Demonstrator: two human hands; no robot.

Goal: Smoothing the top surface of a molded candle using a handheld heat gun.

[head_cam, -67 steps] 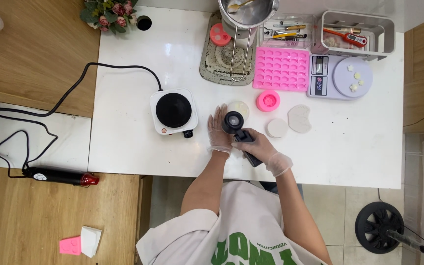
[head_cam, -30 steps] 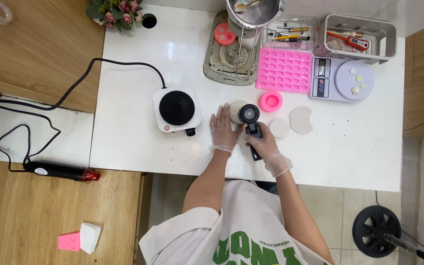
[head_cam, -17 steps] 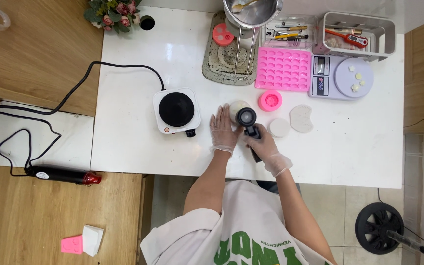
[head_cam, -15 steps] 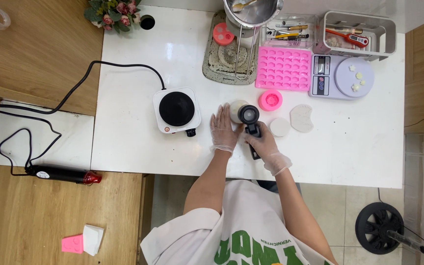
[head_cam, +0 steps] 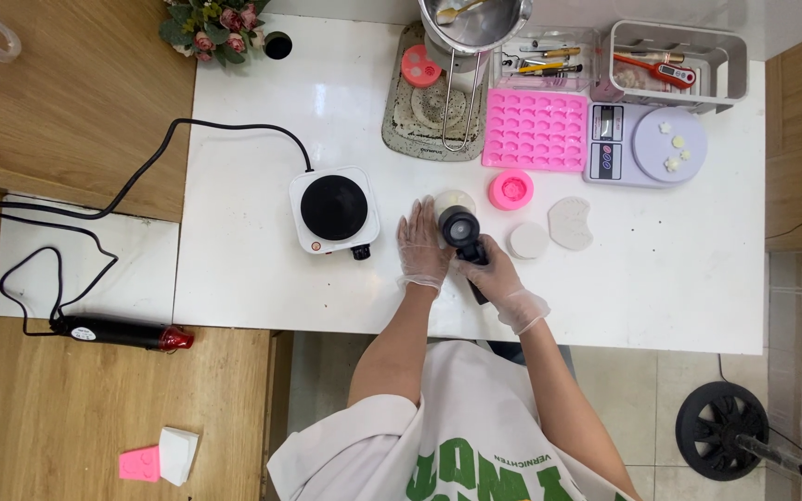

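Here, the gloved right hand (head_cam: 494,276) grips a black heat gun (head_cam: 463,234), fingers wrapped round its handle, nozzle over a small pale round mould (head_cam: 454,201) on the white table (head_cam: 243,232). The gloved left hand (head_cam: 420,249) lies flat beside it, fingers spread, just right of the hotplate (head_cam: 332,209). A pink round mould (head_cam: 510,189) sits near.

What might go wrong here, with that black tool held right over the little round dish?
The right hand holds a black heat tool over a pale round dish, and the gloved left hand rests right beside it; if the tool blows hot, the fingers or thin glove could get scorched. The pink round mould sits close by and might catch stray heat. The hotplate lies near the left hand, so a careless move could brush it.
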